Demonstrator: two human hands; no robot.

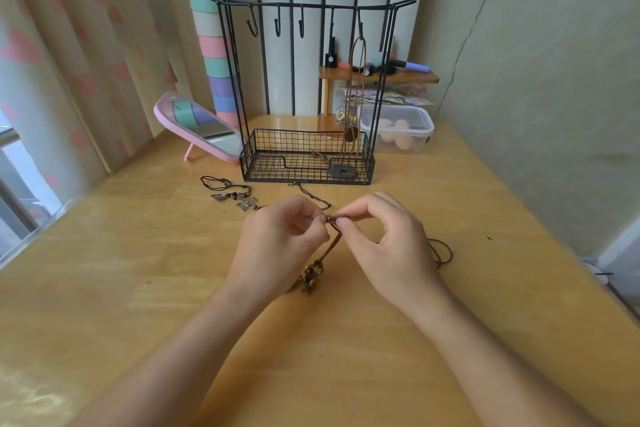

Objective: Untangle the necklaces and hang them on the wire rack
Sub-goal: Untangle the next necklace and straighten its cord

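Brown cord necklace (pixel 336 240) drooped below the fingertips, left hand (pixel 280 243) and right hand (pixel 388 246) both pinching its small clasp (pixel 335 218); light, limp, snag-prone, so that stiff clasp looked the surest hold.

A home bedroom: heart-print curtains (pixel 69 55), pink vanity mirror (pixel 199 126), cosmetics shelf (pixel 377 76).

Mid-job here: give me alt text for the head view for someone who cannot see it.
The left hand and right hand pinch a brown cord necklace at its top above a wooden table, its pendant resting below. Behind stands a black wire rack with one hung necklace on a right-side hook; other necklaces lie left of the hands.
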